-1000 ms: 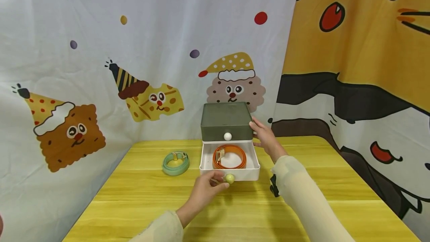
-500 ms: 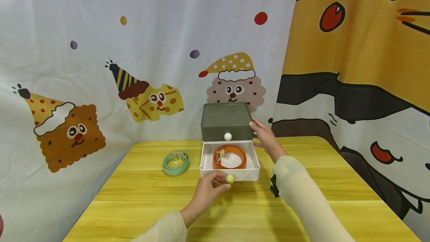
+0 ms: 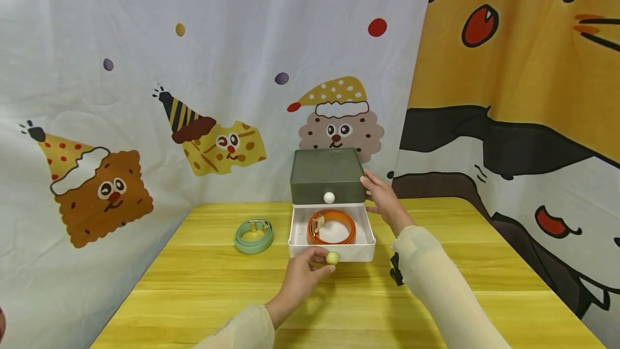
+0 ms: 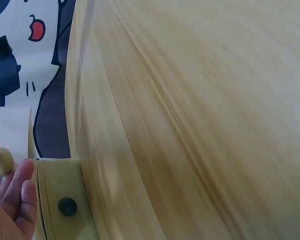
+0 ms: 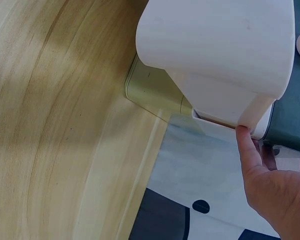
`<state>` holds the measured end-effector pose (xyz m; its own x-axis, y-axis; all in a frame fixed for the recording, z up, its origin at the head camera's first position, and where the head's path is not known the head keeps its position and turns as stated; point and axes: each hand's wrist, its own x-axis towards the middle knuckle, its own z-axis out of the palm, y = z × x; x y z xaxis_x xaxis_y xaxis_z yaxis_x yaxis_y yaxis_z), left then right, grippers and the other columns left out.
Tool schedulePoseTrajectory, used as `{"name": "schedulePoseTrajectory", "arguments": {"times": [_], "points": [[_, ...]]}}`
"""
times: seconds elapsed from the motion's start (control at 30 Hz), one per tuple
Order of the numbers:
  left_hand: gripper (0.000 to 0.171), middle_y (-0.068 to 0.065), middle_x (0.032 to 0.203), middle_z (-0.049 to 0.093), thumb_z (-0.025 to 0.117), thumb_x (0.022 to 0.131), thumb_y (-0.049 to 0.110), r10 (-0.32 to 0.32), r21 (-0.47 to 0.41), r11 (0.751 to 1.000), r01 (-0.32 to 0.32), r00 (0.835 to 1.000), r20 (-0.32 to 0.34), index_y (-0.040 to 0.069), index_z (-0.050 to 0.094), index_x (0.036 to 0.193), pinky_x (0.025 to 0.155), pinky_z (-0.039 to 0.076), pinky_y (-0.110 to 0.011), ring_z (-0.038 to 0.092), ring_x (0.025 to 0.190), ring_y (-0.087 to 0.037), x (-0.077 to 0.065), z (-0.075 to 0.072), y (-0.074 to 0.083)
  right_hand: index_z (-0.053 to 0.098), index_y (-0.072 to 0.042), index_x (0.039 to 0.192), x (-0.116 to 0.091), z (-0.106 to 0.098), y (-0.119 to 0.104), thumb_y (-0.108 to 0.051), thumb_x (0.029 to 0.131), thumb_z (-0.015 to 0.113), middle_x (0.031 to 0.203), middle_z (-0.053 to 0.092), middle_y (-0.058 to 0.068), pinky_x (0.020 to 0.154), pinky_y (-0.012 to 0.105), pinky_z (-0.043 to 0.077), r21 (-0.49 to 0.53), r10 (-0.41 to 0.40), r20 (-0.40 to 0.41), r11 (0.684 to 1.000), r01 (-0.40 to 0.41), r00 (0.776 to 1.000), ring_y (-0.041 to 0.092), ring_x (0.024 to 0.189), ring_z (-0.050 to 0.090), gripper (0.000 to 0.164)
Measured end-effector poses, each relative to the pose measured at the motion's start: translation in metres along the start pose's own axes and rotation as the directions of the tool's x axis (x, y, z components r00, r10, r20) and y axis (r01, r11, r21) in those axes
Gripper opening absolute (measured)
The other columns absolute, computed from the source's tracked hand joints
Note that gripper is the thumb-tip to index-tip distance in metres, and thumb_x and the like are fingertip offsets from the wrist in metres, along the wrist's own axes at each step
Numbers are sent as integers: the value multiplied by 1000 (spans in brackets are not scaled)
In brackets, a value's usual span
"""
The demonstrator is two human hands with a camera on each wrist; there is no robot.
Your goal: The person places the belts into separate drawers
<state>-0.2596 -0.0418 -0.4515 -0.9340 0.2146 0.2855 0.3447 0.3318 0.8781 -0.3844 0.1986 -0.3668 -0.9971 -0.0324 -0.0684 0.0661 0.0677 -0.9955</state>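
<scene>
A small dresser box with a dark green upper drawer [image 3: 328, 168] stands at the table's back, its white lower drawer [image 3: 295, 238] pulled out. Inside that drawer lies a coiled orange belt [image 3: 315, 235] with a gold buckle. My left hand [image 3: 301, 276] has its thumb and fingers curled around the lower drawer's yellow-green knob [image 3: 332, 258]; the left wrist view shows the knob [image 4: 4, 162] between them. My right hand [image 3: 386, 202] rests against the box's right side with fairly straight fingers. In the right wrist view, one fingertip [image 5: 243, 130] touches the white drawer.
A coiled pale green belt [image 3: 254, 246] with a gold buckle lies on the wooden table [image 3: 203, 268], left of the drawer. The upper drawer has a white knob [image 3: 329, 197]. A printed cloth [image 3: 232, 79] hangs behind the table.
My left hand has shifted slightly to the right at the knob. The right hand, the drawer and both belts have stayed in place.
</scene>
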Motion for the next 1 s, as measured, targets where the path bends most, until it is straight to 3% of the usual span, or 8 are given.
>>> {"name": "schedulePoseTrajectory", "arguments": {"times": [0.43,1.0], "points": [[19,-3,88,70,79,83,5,-2,-77,997,-2,999,-51,4,69,98,65,53,-22,62,75,-11,2,7,-1,18,-36,158,-2,0,-1,-48,104,45,163,20,8,110,61,29,-27,-1,3,1000,1,1000,40,143,30,62],[16,-4,89,69,78,84,5,-19,-103,995,11,997,-76,3,70,98,68,54,-22,64,80,-13,11,11,0,19,-34,159,-1,-1,-2,-48,104,45,165,15,7,112,64,23,-34,-4,3,999,4,1000,40,143,30,62]]}}
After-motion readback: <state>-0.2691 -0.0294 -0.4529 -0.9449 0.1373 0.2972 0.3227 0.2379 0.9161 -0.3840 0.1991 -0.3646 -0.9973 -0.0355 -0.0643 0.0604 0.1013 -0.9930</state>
